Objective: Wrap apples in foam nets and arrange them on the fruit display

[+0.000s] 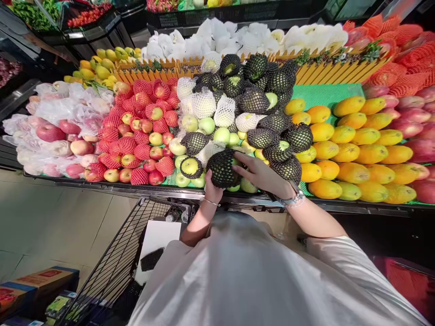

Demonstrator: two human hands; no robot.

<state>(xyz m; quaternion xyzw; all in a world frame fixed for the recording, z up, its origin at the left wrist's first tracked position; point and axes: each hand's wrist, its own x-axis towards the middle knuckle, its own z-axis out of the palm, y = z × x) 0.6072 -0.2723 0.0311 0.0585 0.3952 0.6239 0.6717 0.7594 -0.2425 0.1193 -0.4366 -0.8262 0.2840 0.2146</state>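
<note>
A large, roundish fruit in a black foam net (221, 169) is between my hands, just above the front edge of the display. My left hand (213, 188) grips it from the lower left, fingers curled against the net. From the right, my right hand (255, 172) lies over its upper side with the fingers bent onto it. The net hides most of the fruit, so its kind is unclear. Close by on the left sits a green apple (190, 166) with a black net around it. More black-netted fruit (261, 138) is heaped behind and to the right.
Red apples in red nets (139, 149) lie left, beyond them bagged peach-coloured fruit (50, 131). Yellow papayas (353, 172) stand in rows on the right. A low orange fence (340, 72) runs behind. A black wire shopping cart (112, 244) stands below on my left.
</note>
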